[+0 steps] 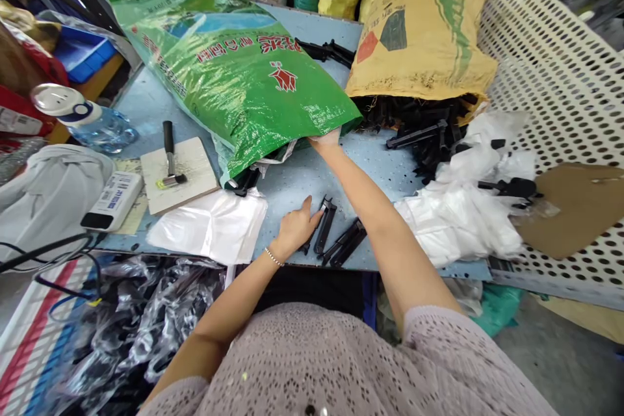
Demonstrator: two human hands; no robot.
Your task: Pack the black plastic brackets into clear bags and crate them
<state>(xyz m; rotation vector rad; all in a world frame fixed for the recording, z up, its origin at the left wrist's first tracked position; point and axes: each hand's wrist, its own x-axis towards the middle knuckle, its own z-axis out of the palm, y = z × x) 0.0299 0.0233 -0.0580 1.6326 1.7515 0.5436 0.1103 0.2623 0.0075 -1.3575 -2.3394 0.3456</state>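
My right hand [329,138] reaches into the mouth of a large green printed sack [234,71]; its fingers are hidden inside. On the blue table, my left hand [295,229] rests beside slim black plastic parts [325,227], its index finger and thumb spread apart. The thumb is close to one part; whether it touches is unclear. More black parts [345,244] lie at the table's front edge, between my forearms. A stack of white plastic bags [209,224] lies left of my left hand. Dark parts [246,181] show at the sack's lower left opening.
A yellow sack [414,39] spills black parts [419,136] at the right. White plastic bags [453,214] and a perforated cream panel [560,45] stand nearby. At left are a brush [169,149] on a board [199,169], a power strip [113,200] and a water bottle [104,130].
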